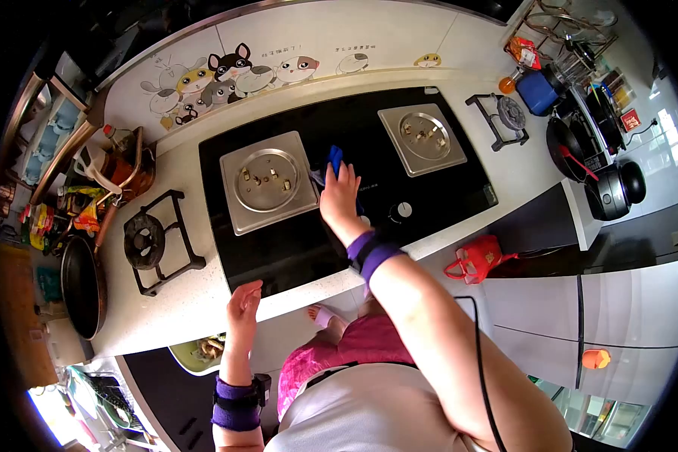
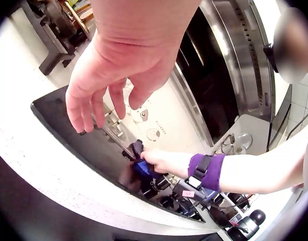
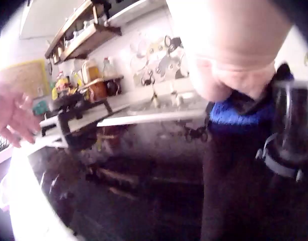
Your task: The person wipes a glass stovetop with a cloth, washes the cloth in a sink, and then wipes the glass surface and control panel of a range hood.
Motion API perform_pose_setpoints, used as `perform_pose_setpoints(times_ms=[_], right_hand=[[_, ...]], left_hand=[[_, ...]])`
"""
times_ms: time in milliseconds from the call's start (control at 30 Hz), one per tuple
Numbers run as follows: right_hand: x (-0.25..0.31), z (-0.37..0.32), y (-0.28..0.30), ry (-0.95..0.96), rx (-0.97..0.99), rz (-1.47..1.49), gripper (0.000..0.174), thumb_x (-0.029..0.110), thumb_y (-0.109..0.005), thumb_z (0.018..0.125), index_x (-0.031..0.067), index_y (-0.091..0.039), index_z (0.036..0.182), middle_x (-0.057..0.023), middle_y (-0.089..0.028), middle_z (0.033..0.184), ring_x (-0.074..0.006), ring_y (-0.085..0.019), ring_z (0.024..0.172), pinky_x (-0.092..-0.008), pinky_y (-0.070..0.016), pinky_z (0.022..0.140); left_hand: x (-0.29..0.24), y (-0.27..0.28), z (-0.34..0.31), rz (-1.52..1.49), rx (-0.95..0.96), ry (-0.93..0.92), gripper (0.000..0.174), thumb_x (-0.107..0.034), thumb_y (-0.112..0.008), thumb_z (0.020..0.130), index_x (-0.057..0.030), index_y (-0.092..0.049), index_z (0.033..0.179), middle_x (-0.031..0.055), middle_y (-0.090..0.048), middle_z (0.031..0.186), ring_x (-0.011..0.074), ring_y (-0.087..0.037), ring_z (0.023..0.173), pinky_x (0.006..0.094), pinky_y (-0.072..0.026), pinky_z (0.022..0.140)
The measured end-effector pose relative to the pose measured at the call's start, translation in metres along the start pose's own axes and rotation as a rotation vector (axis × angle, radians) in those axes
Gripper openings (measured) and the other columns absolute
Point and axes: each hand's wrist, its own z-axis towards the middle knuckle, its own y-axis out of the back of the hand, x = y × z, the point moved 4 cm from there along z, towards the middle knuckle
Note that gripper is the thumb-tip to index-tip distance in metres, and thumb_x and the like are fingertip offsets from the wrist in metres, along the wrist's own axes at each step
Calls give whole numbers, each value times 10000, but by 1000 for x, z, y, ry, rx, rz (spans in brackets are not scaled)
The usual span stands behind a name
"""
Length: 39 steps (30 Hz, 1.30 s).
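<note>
My right hand (image 1: 340, 197) holds a blue cloth (image 1: 334, 156) with dark parts against the black glass cooktop (image 1: 354, 113), between the two burners. Fuzzy blue cloth shows beneath that hand in the right wrist view, close to a control knob (image 3: 289, 130). To the left of the hand is a square steel burner plate (image 1: 231, 177); a second steel burner plate (image 1: 448, 157) lies farther right. My left hand (image 1: 242, 309) hovers by the cooktop's front left corner, fingers loosely bent and holding nothing. Its fingers hang down in the left wrist view.
Pot supports stand on the counter to the left (image 1: 181, 233) and right (image 1: 497, 124). A frying pan (image 1: 83, 286) leans at the left near bottles and packets. Pots (image 1: 610, 192) and a blue container (image 1: 539, 92) are at the right. A red bag (image 1: 476, 260) hangs below the counter.
</note>
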Motion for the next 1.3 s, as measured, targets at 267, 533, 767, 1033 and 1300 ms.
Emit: perform_pose_setpoints(times_ms=[267, 533, 767, 1033, 1300], right_hand=[[16, -82, 34, 307, 110, 179, 644, 34, -604, 787, 8, -403, 1398, -246, -323, 1463, -429, -290, 1379, -549, -235, 1141], [-29, -129, 80, 572, 367, 167, 634, 46, -627, 776, 81, -461, 1387, -148, -402, 1452, -334, -356, 1367, -452, -308, 1137], [-91, -144, 135, 369, 250, 266, 629, -14, -606, 739, 110, -538, 1352, -159, -470, 1363, -356, -481, 1220, -438, -425, 1035], [-48, -151, 88, 146, 27, -156, 416, 33, -560, 794, -7, -593, 1207, -164, -478, 1320, -347, -453, 1212, -419, -419, 1013], [-37, -156, 81, 80, 84, -212, 444, 27, -554, 803, -29, -552, 1244, -170, -452, 1324, -348, -411, 1251, -417, -402, 1033]], left_hand=[[4, -1, -9, -8, 26, 53, 218, -113, -567, 970, -8, -624, 1153, 50, -671, 1068, 96, -590, 997, 242, -451, 872], [-4, -14, -6, 24, 84, -39, 223, -104, -577, 958, -4, -628, 1151, 67, -684, 1062, 105, -609, 956, 248, -465, 861], [1, -11, -5, 24, 101, -56, 224, -94, -569, 957, 7, -624, 1149, 75, -684, 1058, 107, -610, 953, 250, -467, 866], [-10, -18, 2, 1, 131, -32, 223, -105, -574, 958, -6, -627, 1151, 69, -686, 1064, 104, -612, 964, 239, -465, 855], [5, -36, 5, 55, 234, 22, 262, -179, -566, 973, -43, -616, 1191, 47, -664, 1120, 128, -597, 1041, 271, -461, 869]])
